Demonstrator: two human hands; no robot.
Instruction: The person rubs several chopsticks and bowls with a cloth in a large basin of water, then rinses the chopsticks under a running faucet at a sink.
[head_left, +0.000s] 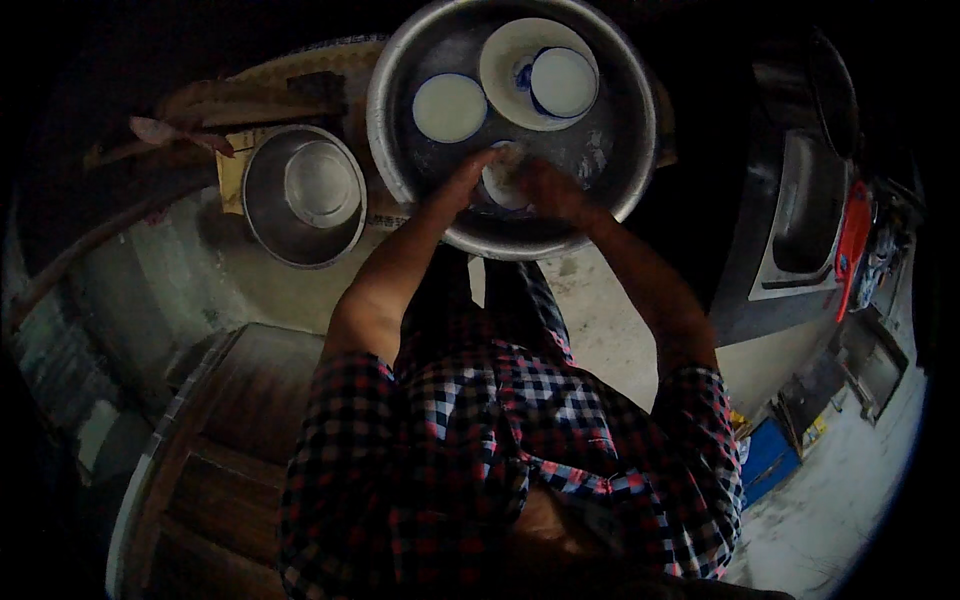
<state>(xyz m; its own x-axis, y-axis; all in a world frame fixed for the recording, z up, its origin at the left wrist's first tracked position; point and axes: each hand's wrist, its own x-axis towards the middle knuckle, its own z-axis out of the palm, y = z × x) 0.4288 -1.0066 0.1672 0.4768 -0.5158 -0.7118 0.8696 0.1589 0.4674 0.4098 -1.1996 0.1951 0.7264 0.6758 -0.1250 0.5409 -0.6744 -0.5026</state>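
Note:
A wide metal basin (626, 176) lies before me. Inside it, near the front, is a small white bowl (504, 187), which my left hand (471, 178) grips by its left side. My right hand (556, 193) is at the bowl's right side, its fingers dark and blurred, so their grip is unclear. Something brownish shows inside this bowl. Beyond my left hand sits another white bowl (450, 109) with a thin blue rim. A larger pale bowl (502, 56) rests at the back of the basin, with a blue-rimmed white bowl (566, 82) inside it.
Left of the basin stands a metal pot (262, 225) with a smaller metal bowl (322, 187) in it. A pinkish utensil (180, 136) lies beyond. At the right are a metal sink (806, 225) and a red object with a handle (853, 232). Brown wooden panelling (232, 465) is at the lower left.

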